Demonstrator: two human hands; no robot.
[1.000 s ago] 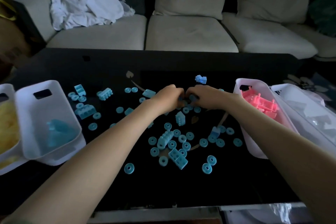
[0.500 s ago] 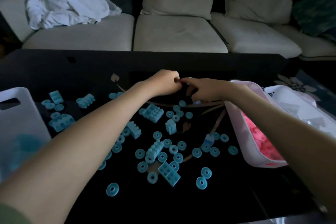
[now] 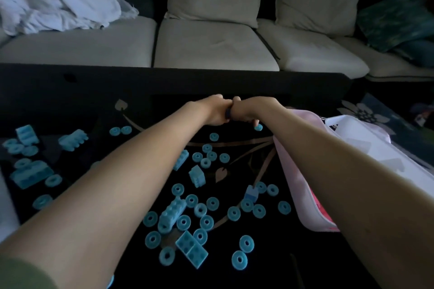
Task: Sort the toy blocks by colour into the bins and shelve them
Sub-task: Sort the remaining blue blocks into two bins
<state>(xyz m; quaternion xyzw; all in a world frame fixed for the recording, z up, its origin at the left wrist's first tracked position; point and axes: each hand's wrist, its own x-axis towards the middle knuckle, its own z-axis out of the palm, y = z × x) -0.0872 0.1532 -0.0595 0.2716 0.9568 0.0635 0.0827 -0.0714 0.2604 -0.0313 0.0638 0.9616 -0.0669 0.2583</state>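
Note:
Blue rings and blue bricks lie scattered over the black glass table. My left hand and my right hand meet knuckle to knuckle over the far middle of the table, fingers curled. Between them they grip a small block that looks dark in their shadow. One blue ring lies just under my right fingertips. A pink bin holding pink blocks stands under my right forearm.
A white bin sits behind the pink one at the right. The edge of another white bin shows at the far left. More blue bricks lie on the left. A sofa with a white cloth runs behind the table.
Both hands have moved from the pile of blue pieces to the far middle of the table and closed together. The view shifted right, so the left bins are nearly out of frame.

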